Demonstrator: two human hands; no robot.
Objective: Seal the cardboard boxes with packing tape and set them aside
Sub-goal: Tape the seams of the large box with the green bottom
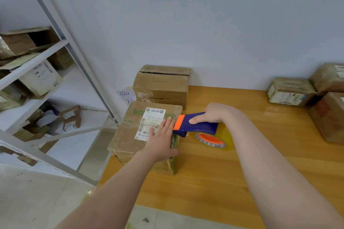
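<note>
- I see the wooden worktop filling the right half of my view.
- A metal shelving rack stands to its left.
- The labelled cardboard box sits at the worktop's left edge. A second box stands just behind it, and more boxes lie at the far right.
- The left hand lies flat on the labelled box's top, fingers straight.
- The right hand has its fingers wrapped round the blue tape dispenser, whose orange nose meets the box's upper right edge.
- The tape roll sits low beside the box.

Blue-orange dispenser; brown box, seemingly green print.
</note>
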